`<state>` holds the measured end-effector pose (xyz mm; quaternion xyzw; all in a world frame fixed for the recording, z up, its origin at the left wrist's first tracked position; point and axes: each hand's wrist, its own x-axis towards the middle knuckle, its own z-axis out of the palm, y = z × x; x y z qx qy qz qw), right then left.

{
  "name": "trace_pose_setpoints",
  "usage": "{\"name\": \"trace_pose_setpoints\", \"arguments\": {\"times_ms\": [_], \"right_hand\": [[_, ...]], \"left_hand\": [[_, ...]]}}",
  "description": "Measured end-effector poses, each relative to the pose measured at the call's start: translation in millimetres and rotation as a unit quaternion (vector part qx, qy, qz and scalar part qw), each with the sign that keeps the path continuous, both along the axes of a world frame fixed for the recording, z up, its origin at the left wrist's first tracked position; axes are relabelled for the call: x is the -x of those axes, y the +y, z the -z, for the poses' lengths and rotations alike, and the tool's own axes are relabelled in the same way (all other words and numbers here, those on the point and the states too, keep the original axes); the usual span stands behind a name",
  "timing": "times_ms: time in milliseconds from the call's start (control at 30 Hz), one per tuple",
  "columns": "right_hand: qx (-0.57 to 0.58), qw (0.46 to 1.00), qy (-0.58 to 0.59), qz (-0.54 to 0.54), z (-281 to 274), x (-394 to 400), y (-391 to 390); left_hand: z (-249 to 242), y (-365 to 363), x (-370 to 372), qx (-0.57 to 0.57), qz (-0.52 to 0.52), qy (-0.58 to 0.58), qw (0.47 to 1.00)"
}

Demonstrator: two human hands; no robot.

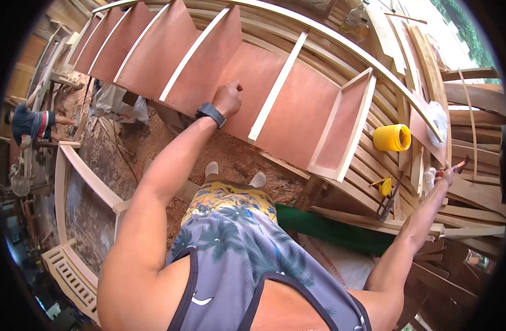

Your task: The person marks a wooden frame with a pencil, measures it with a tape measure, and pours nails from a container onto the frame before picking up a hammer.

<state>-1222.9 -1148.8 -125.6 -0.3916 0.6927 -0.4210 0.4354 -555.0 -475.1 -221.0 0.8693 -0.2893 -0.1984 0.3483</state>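
A long shelf-like frame [302, 105] of reddish-brown panels and pale wood strips lies across the bench in front of me. My left hand [229, 99], with a dark watch on its wrist, is over the frame's middle panel, its fingers curled closed. Whatever those fingers hold, if anything, is hidden. Out to the far right, my right hand [445, 175] is closed around a red-orange and dark hand tool [461, 164], whose kind is too small to make out. A yellow plastic jar [392, 138] lies between the frame and my right hand.
A yellow-and-dark tool [384, 187] lies on the slatted planks near a clear plastic bag [438, 122]. Stacked lumber [473, 138] fills the right side. Another person [32, 124] is at the far left, beyond a wooden frame [90, 174]. Sawdust [225, 151] covers the floor.
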Motion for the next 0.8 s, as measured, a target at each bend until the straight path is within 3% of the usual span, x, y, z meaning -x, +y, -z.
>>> {"name": "trace_pose_setpoints", "arguments": {"times_ms": [33, 67, 100, 200, 233, 300, 367, 433, 500, 567, 600, 633, 667, 700, 767, 800], "right_hand": [[0.062, 0.997, -0.037, 0.023, -29, -36, 53], [0.049, 0.996, -0.065, -0.025, -45, -31, 60], [0.057, 0.995, -0.067, -0.047, -65, -37, 84], [0.084, 0.991, -0.097, -0.045, -105, -50, 154], [0.123, 0.977, -0.133, -0.112, -115, -49, 187], [0.141, 0.969, -0.151, -0.132, -132, -54, 256], [0.196, 0.956, -0.140, -0.168, -150, -80, 352], [0.255, 0.946, -0.098, -0.172, -143, -102, 437], [0.262, 0.949, -0.061, -0.162, -137, -132, 512], [0.253, 0.952, -0.073, -0.158, -130, -155, 566], [0.218, 0.961, -0.079, -0.154, -133, -174, 591], [0.166, 0.980, -0.073, -0.081, -124, -199, 618], [0.138, 0.984, -0.078, -0.085, -105, -220, 642], [0.128, 0.978, -0.130, -0.105, -86, -235, 665], [0.098, 0.987, -0.091, -0.085, -75, -272, 701], [0.045, 0.997, -0.036, -0.045, -79, -292, 713]], "left_hand": [[5, -7, -4, 0.002, 0.032, -0.101, 0.994], [8, -14, -8, 0.004, 0.065, -0.202, 0.977], [9, -23, -11, -0.042, 0.056, -0.186, 0.980], [11, -32, -14, -0.036, 0.064, -0.201, 0.977], [0, -30, -10, -0.035, 0.079, -0.200, 0.976], [-40, -12, 9, -0.014, 0.076, -0.285, 0.955], [-59, 12, 16, 0.038, 0.099, -0.227, 0.968], [-94, 56, 21, 0.089, 0.215, -0.157, 0.960], [-177, 96, 13, 0.070, 0.346, 0.184, 0.917], [-228, 131, -18, 0.180, 0.521, 0.108, 0.827], [-252, 142, -40, 0.216, 0.562, 0.125, 0.788], [-270, 153, -67, 0.219, 0.579, 0.161, 0.769], [-279, 166, -90, 0.233, 0.533, 0.200, 0.789], [-277, 174, -109, 0.286, 0.494, 0.166, 0.804], [-271, 179, -120, 0.360, 0.411, 0.067, 0.835], [-258, 181, -123, 0.389, 0.369, 0.090, 0.840]]}}
